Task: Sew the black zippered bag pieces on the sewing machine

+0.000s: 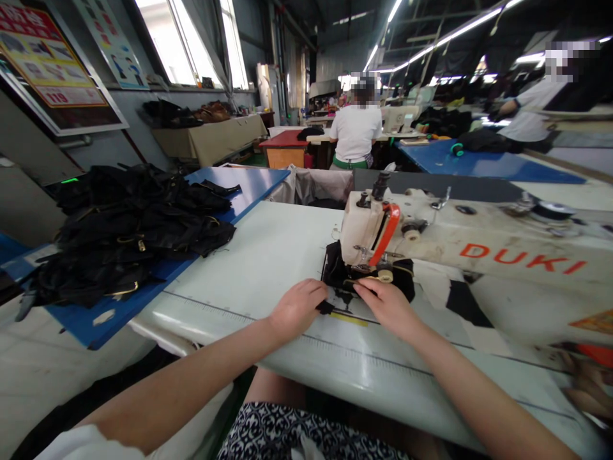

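A black fabric piece [335, 265] lies under the head of a white sewing machine [366, 227], spreading out on both sides of the presser foot. My left hand [299, 308] rests at its left front edge, fingers curled and closed on the cloth. From the right, my right hand [389, 308] pinches the cloth just in front of the needle area, thumb and forefinger together. A small brownish edge shows at those fingertips; I cannot make out what it is. The needle itself is hidden.
A heap of black pieces with gold zippers [143, 230] covers a blue side table [96, 326] at left. The machine's arm [517, 246] spans the right. A cloth-lined bin [287, 188] sits behind the pale sewing table [278, 236]. A person in white [357, 131] sits ahead.
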### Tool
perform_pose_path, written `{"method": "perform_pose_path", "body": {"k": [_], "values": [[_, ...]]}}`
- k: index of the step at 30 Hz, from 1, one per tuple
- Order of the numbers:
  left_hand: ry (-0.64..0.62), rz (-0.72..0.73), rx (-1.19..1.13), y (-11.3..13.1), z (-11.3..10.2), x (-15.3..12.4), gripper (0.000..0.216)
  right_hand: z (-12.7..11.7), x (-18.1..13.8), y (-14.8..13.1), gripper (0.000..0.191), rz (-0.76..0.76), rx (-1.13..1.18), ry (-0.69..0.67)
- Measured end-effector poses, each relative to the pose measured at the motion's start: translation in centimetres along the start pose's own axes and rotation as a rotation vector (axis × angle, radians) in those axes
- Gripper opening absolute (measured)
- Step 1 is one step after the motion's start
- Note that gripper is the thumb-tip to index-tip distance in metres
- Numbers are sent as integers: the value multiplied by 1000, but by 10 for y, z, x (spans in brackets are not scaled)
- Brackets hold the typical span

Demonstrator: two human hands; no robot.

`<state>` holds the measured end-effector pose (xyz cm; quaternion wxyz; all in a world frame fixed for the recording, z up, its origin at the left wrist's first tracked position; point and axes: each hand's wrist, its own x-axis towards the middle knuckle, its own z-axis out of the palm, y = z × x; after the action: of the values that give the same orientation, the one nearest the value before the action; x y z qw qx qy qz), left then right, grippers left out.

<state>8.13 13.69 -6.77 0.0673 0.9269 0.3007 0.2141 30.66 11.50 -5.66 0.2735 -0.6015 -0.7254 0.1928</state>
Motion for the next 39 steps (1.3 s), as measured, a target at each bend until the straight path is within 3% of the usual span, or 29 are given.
{"method": "perform_pose_path", "body": {"k": [6, 14, 28, 39], "values": [[17, 117, 113, -6, 7, 9, 21, -7, 6, 6, 30, 35, 97, 7], [-65, 75, 292, -5, 23, 37, 19, -12, 9, 4, 33, 134, 235, 37], [-104, 176, 266, -3, 17, 25, 17, -1, -2, 6, 28, -40, 156, -13], [-149, 113, 292, 2, 20, 39, 16, 2, -6, 11, 24, -67, 130, 55]]}}
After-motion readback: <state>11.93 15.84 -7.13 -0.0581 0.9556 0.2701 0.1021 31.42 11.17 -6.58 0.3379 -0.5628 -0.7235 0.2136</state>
